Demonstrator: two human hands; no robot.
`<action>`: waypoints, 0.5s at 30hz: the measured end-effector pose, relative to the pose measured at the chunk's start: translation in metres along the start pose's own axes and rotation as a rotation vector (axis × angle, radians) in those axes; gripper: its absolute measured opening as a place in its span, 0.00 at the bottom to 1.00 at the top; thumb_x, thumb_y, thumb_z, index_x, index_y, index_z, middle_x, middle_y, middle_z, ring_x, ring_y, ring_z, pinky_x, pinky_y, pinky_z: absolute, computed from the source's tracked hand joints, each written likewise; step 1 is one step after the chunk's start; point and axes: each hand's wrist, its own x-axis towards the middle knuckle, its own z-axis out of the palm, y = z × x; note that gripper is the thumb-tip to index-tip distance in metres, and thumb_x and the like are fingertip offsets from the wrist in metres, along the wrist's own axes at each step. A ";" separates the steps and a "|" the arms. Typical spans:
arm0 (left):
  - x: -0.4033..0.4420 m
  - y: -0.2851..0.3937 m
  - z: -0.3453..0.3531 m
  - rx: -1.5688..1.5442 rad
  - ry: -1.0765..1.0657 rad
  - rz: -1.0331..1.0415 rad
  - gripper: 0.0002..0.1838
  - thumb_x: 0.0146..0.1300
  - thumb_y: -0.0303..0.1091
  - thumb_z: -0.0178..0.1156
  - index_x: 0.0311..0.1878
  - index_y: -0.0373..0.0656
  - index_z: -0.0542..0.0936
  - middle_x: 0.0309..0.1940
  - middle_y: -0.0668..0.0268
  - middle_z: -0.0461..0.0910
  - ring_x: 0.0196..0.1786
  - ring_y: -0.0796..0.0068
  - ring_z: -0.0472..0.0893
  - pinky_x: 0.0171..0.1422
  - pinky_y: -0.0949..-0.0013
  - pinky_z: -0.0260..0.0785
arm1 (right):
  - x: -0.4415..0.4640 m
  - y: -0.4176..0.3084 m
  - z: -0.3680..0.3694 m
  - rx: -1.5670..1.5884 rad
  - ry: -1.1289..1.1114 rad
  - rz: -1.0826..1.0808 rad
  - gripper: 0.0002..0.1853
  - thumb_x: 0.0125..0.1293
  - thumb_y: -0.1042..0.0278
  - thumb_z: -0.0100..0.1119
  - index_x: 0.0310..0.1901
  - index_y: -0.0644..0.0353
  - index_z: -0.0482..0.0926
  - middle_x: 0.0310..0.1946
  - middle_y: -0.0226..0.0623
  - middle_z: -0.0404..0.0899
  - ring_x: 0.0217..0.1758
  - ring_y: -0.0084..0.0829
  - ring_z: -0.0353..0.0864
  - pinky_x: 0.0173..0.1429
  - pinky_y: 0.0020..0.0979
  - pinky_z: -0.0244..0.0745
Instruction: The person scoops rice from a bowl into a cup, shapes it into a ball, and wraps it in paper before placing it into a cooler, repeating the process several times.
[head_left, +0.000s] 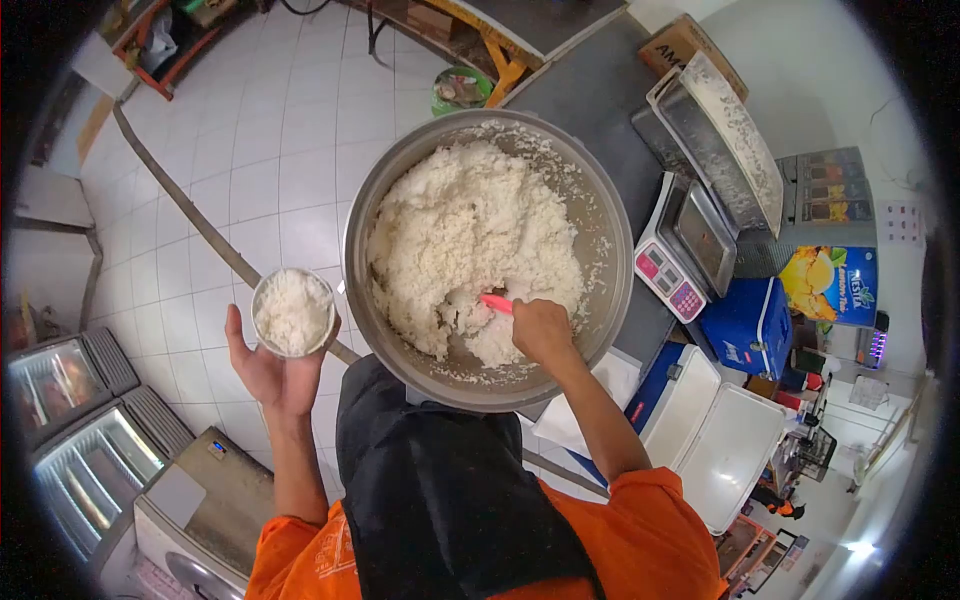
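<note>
A large round metal pot holds a big heap of white cooked rice, with loose grains stuck along its inner wall. My right hand is closed around the pink handle of a utensil; the far end is buried in the rice, so its kind is hidden. To the left of the pot, over the floor, my left hand grips a small round cup from below. White rice fills that cup to the rim.
A pink-and-white digital scale stands on the grey counter to the right, near a rice-flecked metal container. Beyond are a blue cooler and an open white lid. Glass-fronted fridges line the left.
</note>
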 end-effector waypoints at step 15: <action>-0.008 -0.009 -0.015 -0.100 0.041 -0.104 0.37 0.70 0.61 0.49 0.71 0.42 0.66 0.69 0.51 0.68 0.71 0.48 0.66 0.76 0.43 0.55 | -0.015 -0.004 0.020 -0.187 -0.132 -0.557 0.19 0.67 0.68 0.53 0.59 0.58 0.79 0.23 0.46 0.82 0.29 0.48 0.84 0.31 0.48 0.76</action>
